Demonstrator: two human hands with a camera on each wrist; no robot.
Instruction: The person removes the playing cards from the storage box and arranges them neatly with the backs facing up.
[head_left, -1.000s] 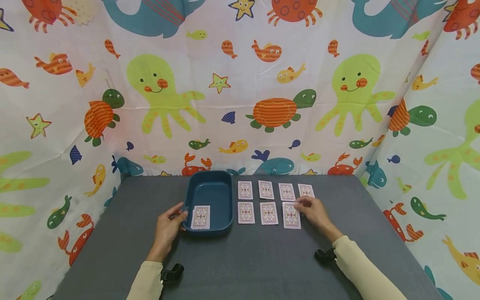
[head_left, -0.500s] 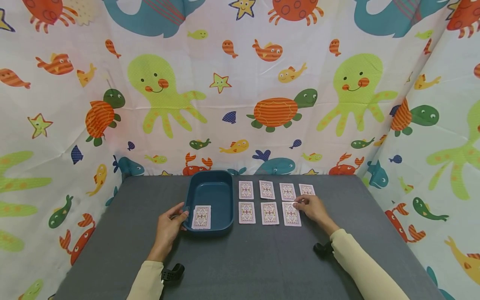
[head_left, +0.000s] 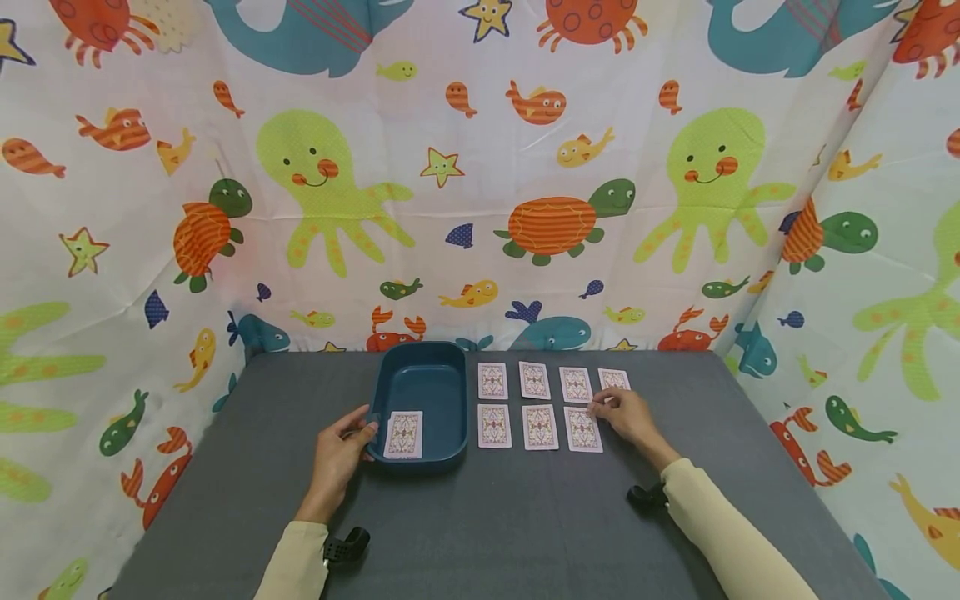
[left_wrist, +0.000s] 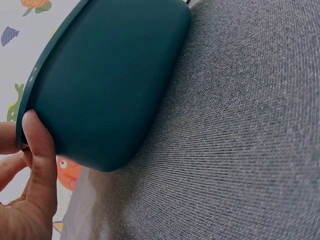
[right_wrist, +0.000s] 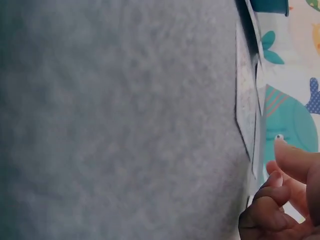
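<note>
My left hand (head_left: 340, 454) grips the left rim of a dark blue tray (head_left: 459, 417), thumb on the near side in the left wrist view. Inside the tray, at its near left, lies a small stack of patterned playing cards (head_left: 403, 435). To the right of the tray, playing cards lie face down in two rows. My right hand (head_left: 632, 423) is at the upper right corner of the nearer row's rightmost card (head_left: 582, 432). That card lies on the table. In the right wrist view the thumb and fingers are bent loosely, with no card visible between them.
Two more cards in the nearer row are a card (head_left: 494, 426) and a card (head_left: 540, 427). The farther row holds several cards, its rightmost card (head_left: 614, 379) partly behind my right hand. A grey cloth (head_left: 487, 533) covers the table, and a sea-animal curtain (head_left: 465, 208) hangs behind it.
The nearer row's rightmost card, slightly raised in my right hand a second ago, has come down onto the table. My right fingers have shifted slightly off its corner. My left hand and tray stay put.
</note>
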